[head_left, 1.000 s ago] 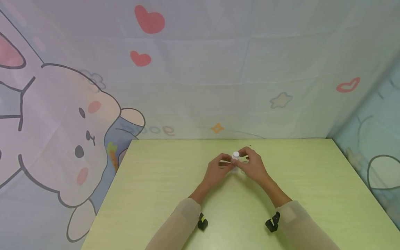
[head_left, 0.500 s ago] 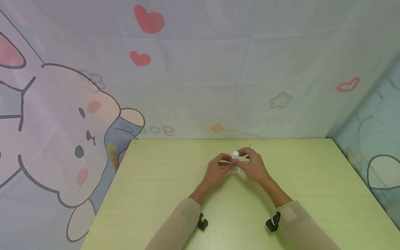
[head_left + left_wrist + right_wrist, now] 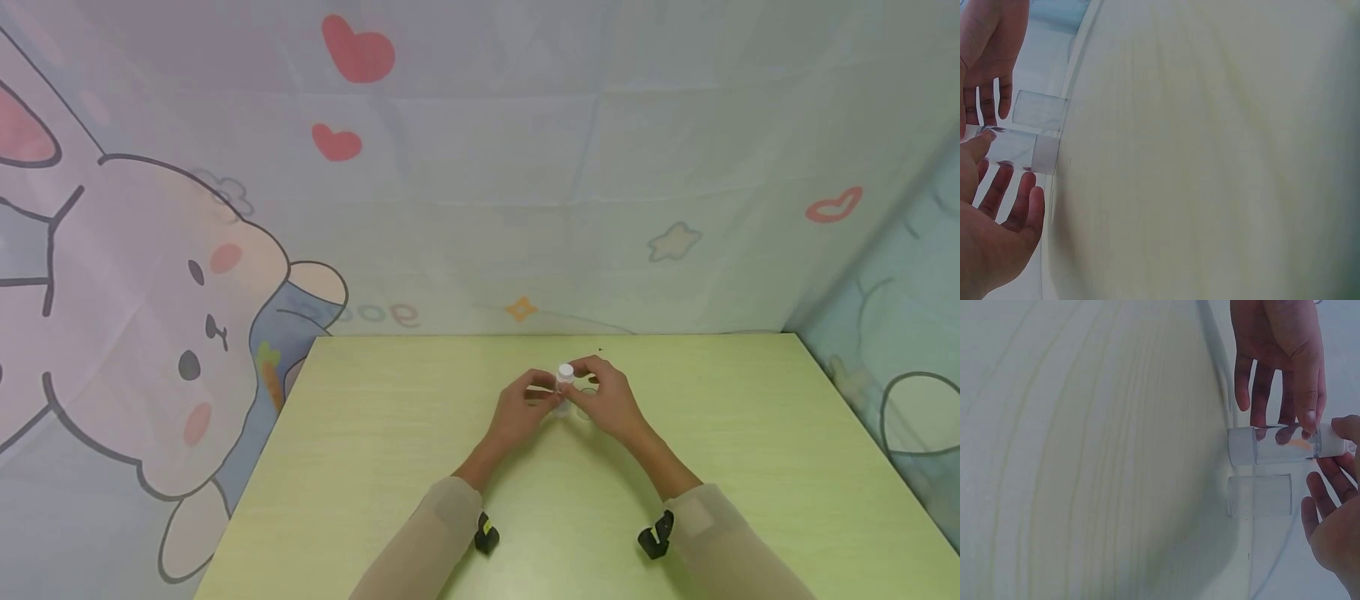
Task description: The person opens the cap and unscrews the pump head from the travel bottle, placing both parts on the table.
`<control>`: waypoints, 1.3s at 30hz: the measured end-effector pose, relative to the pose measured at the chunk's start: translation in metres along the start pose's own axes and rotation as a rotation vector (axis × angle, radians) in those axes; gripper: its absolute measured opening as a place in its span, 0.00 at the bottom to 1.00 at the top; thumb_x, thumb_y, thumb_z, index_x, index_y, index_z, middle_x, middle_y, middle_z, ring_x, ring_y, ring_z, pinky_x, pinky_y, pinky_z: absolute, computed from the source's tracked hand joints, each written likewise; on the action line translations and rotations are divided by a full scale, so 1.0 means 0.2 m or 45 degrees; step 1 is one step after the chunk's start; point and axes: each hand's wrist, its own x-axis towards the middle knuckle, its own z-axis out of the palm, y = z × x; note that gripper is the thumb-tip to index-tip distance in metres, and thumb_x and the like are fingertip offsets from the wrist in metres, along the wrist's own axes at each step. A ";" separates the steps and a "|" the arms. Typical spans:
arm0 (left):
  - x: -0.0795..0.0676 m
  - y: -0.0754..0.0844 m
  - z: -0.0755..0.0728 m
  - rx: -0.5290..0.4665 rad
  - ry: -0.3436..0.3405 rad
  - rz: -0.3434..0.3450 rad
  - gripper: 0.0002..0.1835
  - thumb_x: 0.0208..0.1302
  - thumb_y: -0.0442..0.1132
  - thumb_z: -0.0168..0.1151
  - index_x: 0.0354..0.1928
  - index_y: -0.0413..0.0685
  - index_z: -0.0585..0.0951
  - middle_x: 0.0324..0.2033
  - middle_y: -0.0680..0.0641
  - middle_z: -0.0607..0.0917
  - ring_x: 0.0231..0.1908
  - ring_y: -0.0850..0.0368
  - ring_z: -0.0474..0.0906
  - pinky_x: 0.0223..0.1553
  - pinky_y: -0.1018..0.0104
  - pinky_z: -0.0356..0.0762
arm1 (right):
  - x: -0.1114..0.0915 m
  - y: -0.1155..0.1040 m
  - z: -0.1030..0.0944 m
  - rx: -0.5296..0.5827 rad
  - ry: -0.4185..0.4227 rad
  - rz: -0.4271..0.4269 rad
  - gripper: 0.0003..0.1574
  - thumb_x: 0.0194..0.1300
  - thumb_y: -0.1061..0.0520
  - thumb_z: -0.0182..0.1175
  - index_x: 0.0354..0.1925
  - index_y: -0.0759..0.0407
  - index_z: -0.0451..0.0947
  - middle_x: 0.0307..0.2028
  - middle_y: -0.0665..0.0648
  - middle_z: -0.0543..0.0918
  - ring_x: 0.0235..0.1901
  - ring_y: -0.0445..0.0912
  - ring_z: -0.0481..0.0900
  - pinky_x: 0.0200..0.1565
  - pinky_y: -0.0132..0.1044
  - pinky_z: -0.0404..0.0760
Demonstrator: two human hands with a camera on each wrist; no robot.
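Observation:
A clear cylindrical bottle (image 3: 1272, 447) with a white base and a white top (image 3: 566, 372) stands upright near the far side of the table. My left hand (image 3: 517, 410) holds its clear body from the left, thumb in front and fingers behind. From the right, my right hand (image 3: 611, 404) pinches the white top part between thumb and fingers. Close beside the bottle, on the right hand's side, a clear open cylinder (image 3: 1260, 495) like a small cup stands on the table. In the head view it is partly hidden by the right hand.
The pale yellow-green table (image 3: 360, 467) ends at a printed cloth backdrop (image 3: 480, 167) behind the hands. A small dark speck lies near the far edge. Black wrist devices, one on the left sleeve (image 3: 416, 533) and one on the right sleeve (image 3: 735, 533), stick out inward.

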 end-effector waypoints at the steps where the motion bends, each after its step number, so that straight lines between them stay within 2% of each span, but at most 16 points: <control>1: 0.00 0.00 0.00 0.001 -0.001 -0.001 0.13 0.71 0.47 0.73 0.54 0.57 0.84 0.52 0.52 0.87 0.52 0.50 0.87 0.51 0.60 0.87 | 0.00 0.00 0.00 0.003 0.001 0.003 0.22 0.72 0.54 0.71 0.58 0.62 0.81 0.53 0.61 0.83 0.57 0.61 0.78 0.63 0.61 0.75; 22: 0.00 0.02 0.00 0.022 0.000 0.002 0.14 0.72 0.45 0.72 0.56 0.54 0.84 0.53 0.50 0.87 0.53 0.48 0.87 0.53 0.63 0.86 | -0.01 -0.01 -0.01 0.001 -0.021 -0.058 0.21 0.74 0.58 0.69 0.60 0.63 0.80 0.55 0.61 0.84 0.57 0.59 0.78 0.62 0.62 0.76; 28: 0.00 0.02 0.00 0.017 -0.001 0.014 0.14 0.72 0.44 0.72 0.56 0.52 0.84 0.53 0.49 0.87 0.53 0.48 0.87 0.54 0.64 0.86 | -0.01 -0.01 0.00 0.021 -0.026 -0.036 0.22 0.73 0.58 0.69 0.61 0.64 0.79 0.55 0.62 0.83 0.57 0.59 0.77 0.62 0.61 0.75; 32: 0.00 0.02 0.00 0.012 0.000 0.029 0.14 0.72 0.44 0.72 0.55 0.51 0.84 0.53 0.49 0.87 0.53 0.47 0.87 0.54 0.64 0.86 | -0.01 -0.01 0.00 0.021 -0.026 0.000 0.25 0.73 0.53 0.70 0.61 0.62 0.77 0.55 0.61 0.82 0.58 0.58 0.76 0.63 0.60 0.74; 39: 0.00 0.01 0.00 0.016 0.002 0.041 0.13 0.72 0.44 0.72 0.54 0.52 0.84 0.52 0.50 0.87 0.52 0.48 0.87 0.54 0.64 0.86 | 0.00 -0.01 0.02 -0.004 0.025 0.053 0.25 0.70 0.50 0.73 0.55 0.61 0.77 0.49 0.60 0.83 0.54 0.58 0.76 0.61 0.58 0.75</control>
